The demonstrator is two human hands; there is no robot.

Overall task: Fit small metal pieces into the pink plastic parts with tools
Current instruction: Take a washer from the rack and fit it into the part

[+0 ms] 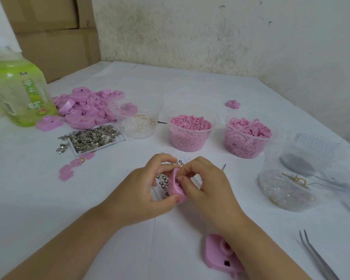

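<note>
A pink plastic part [175, 188] stands tilted above the white table at the centre. My left hand [148, 188] grips it from the left, thumb under its lower end. My right hand [202, 184] pinches at its upper edge, fingertips pressed together on something too small to make out. Small metal ring pieces [162, 179] lie on the table just behind the part. Another pink part [218, 257] lies under my right forearm. Steel tweezers [317, 257] lie at the lower right, untouched.
A heap of pink parts [85, 108] and a tray of metal pieces [91, 139] sit at the left by a green bottle [18, 91]. Clear tubs of pink bits [190, 130] [247, 136], a tub [138, 122] and a jar [287, 184] stand behind.
</note>
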